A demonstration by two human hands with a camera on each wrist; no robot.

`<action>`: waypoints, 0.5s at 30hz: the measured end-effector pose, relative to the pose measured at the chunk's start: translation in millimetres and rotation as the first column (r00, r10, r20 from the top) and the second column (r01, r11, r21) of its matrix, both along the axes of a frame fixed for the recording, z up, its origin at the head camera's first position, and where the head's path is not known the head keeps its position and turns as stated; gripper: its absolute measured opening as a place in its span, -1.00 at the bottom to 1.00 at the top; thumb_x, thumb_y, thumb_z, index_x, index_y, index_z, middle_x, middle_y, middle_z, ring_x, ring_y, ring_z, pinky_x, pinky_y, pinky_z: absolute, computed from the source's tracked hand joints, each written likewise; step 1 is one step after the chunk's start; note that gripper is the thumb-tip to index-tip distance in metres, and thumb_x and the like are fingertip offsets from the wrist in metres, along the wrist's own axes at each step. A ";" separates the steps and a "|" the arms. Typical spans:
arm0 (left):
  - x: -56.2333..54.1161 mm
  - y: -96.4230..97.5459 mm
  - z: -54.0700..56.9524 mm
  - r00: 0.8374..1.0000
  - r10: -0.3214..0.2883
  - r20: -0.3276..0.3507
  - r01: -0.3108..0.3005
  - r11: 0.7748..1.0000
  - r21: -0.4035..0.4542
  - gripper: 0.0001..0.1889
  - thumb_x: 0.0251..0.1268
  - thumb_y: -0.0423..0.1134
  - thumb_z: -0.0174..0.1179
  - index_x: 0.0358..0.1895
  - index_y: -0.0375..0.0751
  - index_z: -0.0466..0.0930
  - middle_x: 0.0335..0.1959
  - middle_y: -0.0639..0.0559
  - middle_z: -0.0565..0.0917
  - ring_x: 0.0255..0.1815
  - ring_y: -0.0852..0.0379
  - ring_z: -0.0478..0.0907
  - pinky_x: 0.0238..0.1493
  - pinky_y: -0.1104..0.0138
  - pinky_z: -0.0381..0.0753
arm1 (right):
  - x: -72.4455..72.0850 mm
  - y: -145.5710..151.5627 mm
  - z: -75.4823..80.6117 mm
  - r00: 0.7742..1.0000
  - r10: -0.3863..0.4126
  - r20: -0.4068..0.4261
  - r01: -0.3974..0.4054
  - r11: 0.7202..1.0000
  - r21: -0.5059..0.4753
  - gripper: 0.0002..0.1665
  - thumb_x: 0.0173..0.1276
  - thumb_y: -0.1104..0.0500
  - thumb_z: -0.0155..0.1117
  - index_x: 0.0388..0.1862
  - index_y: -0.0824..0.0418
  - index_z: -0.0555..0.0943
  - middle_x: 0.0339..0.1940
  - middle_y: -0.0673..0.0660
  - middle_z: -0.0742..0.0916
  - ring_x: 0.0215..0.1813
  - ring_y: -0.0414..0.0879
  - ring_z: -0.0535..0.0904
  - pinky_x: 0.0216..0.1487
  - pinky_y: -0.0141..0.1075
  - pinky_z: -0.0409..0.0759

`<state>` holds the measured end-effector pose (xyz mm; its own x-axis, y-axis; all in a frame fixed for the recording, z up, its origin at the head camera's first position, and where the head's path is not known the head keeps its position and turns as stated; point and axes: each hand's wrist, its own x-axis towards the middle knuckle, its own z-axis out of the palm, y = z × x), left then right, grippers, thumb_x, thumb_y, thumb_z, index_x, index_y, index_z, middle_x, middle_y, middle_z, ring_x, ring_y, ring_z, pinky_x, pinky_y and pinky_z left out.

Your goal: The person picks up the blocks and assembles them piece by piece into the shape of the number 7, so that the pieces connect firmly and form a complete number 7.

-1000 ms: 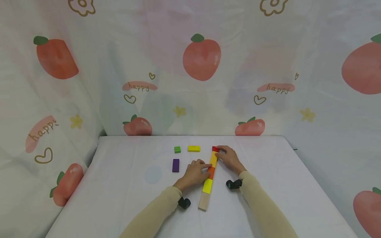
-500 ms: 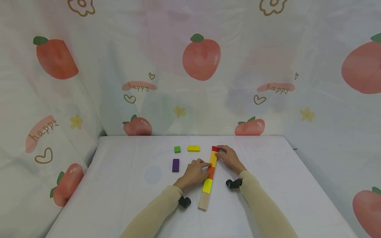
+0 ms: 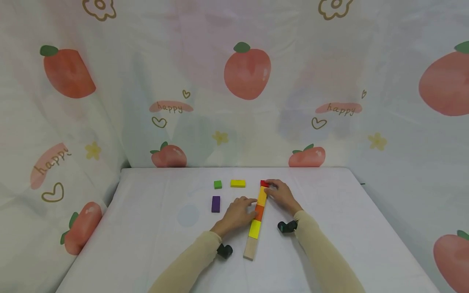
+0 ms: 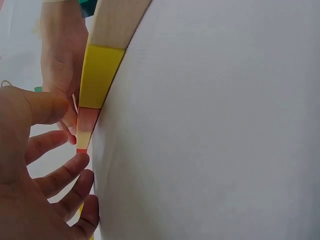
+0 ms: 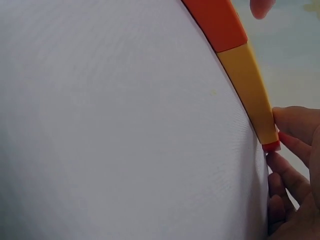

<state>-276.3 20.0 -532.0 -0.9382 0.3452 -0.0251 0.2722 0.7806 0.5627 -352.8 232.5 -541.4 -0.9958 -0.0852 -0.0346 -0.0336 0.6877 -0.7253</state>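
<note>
A straight row of blocks runs away from me on the white table: a plain wood block (image 3: 250, 248), a yellow block (image 3: 255, 229), an orange block (image 3: 259, 212), a yellow-orange block (image 3: 261, 197) and a small red block (image 3: 264, 183) at the far end. My right hand (image 3: 283, 196) holds the red block with its fingers, the thumb (image 5: 292, 120) against the yellow-orange block's side. Left of the row is my left hand (image 3: 237, 214), fingers spread and loosely bent, the thumb beside the orange block. Nothing is held in it.
Left of the row lie a green cube (image 3: 218, 184), a yellow block (image 3: 237, 183) and a purple block (image 3: 215, 204), apart from each other. A patterned curtain (image 3: 249, 122) hangs behind the table's (image 3: 146, 228) far edge.
My left hand's index finger has lifted off the row and the hand has shifted slightly left. The right hand stays at the red block; the blocks keep their places.
</note>
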 end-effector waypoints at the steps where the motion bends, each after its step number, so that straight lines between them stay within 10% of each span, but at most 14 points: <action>1: -0.2 -1.3 0.5 1.000 0.003 0.003 -0.003 1.000 0.016 -0.54 0.36 0.02 0.18 0.32 0.16 0.49 0.18 0.07 0.56 0.12 0.10 0.46 0.19 0.15 0.51 | 0.0 0.0 0.0 1.000 0.000 0.001 0.000 1.000 -0.002 -0.46 0.42 0.03 0.22 0.35 0.11 0.47 0.41 0.28 0.46 0.48 0.25 0.24 0.49 0.22 0.11; 15: -8.8 -24.7 15.7 0.995 0.094 -0.028 -0.087 0.981 0.171 -0.62 0.38 -0.08 0.20 0.22 0.01 0.54 0.15 0.01 0.58 0.12 0.07 0.53 0.16 0.14 0.59 | 1.5 -0.8 0.4 1.000 -0.004 0.007 0.004 1.000 -0.009 -0.47 0.41 0.04 0.23 0.34 0.11 0.48 0.41 0.26 0.46 0.48 0.23 0.25 0.49 0.19 0.13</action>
